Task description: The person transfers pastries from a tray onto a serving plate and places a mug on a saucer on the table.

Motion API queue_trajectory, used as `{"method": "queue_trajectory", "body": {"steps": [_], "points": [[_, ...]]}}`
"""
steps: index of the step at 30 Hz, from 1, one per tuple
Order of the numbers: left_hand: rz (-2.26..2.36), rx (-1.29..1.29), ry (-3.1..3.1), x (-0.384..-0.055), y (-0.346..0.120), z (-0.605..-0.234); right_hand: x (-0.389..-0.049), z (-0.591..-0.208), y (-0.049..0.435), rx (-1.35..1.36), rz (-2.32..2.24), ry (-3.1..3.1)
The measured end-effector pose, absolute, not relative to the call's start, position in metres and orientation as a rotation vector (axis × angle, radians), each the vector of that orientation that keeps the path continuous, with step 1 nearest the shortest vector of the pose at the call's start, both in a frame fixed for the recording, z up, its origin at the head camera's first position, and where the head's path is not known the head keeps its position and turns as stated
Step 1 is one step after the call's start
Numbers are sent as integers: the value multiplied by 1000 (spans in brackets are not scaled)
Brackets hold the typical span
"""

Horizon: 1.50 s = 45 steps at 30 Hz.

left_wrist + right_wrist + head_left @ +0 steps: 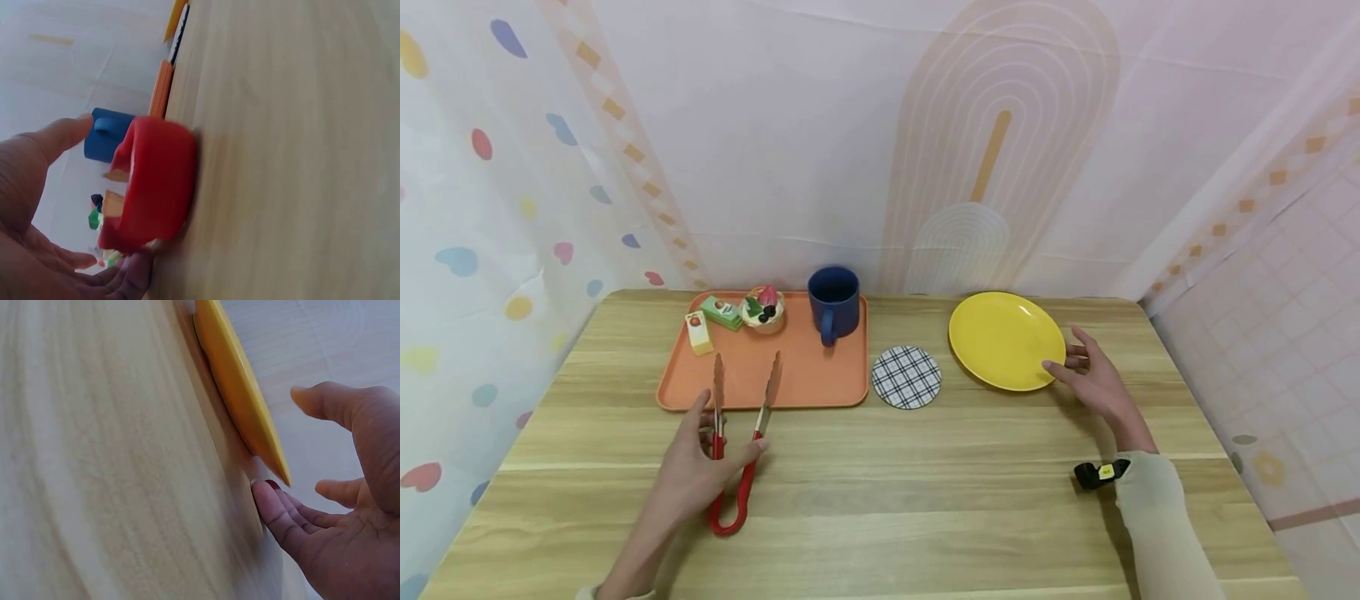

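Red-handled metal tongs (746, 492) lie on the table, arms spread and tips over the front rim of the orange tray (812, 379). My left hand (696, 475) is spread around the tongs' handles, thumb at one side and fingers at the other. In the left wrist view the red handle end (161, 181) stands between thumb and fingers, which are not closed round it. A yellow plate (1006, 340) lies at the back right. At its right rim is my right hand (1097, 383), thumb above the edge and fingertips low beside it, with a gap between them.
On the tray are a blue mug (838, 308), a toy cupcake (763, 312), a green small box (722, 312) and a yellow-white one (699, 333). A checked round coaster (906, 377) lies between tray and plate. A patterned curtain (805, 150) hangs behind the table.
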<state>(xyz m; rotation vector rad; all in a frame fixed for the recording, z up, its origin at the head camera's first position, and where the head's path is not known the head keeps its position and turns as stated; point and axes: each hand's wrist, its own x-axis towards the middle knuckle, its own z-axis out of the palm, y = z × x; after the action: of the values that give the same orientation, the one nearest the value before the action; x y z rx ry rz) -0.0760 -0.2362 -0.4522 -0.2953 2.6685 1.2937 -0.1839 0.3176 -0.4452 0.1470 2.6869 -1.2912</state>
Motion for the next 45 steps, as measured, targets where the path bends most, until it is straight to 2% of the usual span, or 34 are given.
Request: {"method": "queue_trajectory", "body": {"steps": [20,45], "points": [[1120,-303,2760,-79,-218,-450,-188,-449,323,175,-1367,2678],[1216,-279,2856,-71,-224,-449,-191,-455,323,189,-1419,2650]]}}
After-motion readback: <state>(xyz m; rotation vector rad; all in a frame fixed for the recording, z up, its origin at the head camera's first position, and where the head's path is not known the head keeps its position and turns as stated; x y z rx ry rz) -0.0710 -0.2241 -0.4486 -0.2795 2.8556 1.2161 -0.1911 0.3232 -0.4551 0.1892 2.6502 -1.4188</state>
